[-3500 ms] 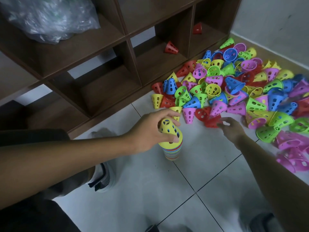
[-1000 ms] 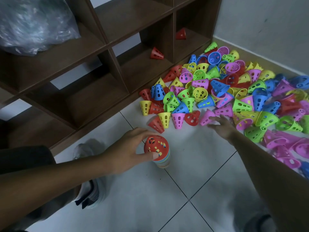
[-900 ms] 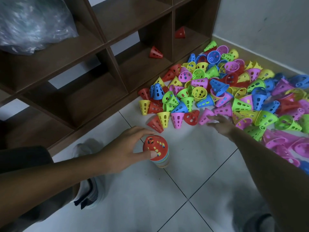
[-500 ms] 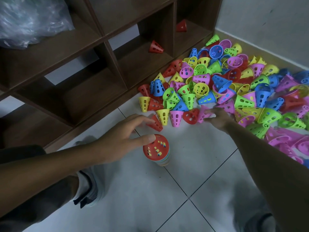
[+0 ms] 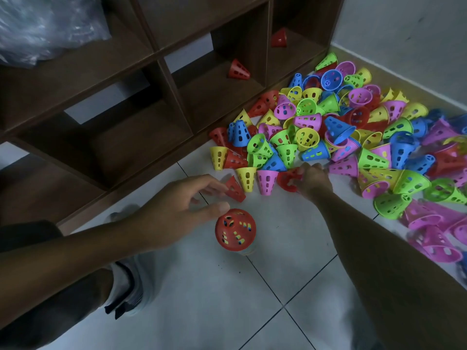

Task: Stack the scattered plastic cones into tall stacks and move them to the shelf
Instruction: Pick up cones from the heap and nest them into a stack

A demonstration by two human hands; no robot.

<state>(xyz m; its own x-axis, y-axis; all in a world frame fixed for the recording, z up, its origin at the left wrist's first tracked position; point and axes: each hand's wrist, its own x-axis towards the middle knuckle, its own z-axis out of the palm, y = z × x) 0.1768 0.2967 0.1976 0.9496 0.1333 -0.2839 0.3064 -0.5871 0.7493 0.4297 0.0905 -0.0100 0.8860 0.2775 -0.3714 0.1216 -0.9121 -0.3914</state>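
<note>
Looking down from your head camera, you see your left hand (image 5: 177, 210) spread loosely above the floor (image 5: 290, 286), fingers relaxed and apart, holding nothing; its thumb tip sits at the upper rim of the stack (image 5: 235, 229), and its fingertips reach toward a small red cone (image 5: 235, 189) lying tilted just beyond them. That stack stands upright on the tiles, capped by a red cone with other colours showing through its holes. Your right hand (image 5: 312, 181) is farther out at the near edge of the pile (image 5: 353, 137), fingers curled round another red cone (image 5: 288, 179) lying on its side; you cannot tell whether it is lifted off the tile. Just left of it a pink cone (image 5: 266, 180) and a yellow cone (image 5: 246, 178) stand mouth-up, side by side. Behind them the heap of green, blue, pink, yellow and red cones spreads to the right along the wall (image 5: 404, 34), blurred at the far right edge. A dark wooden shelf (image 5: 161, 66) fills the upper left: one red cone lies in a lower compartment (image 5: 238, 69), another stands in the compartment to its right (image 5: 279, 38), and a crumpled clear bag (image 5: 45, 26) sits on an upper board. Your shoe (image 5: 126, 286) shows below your left forearm.
</note>
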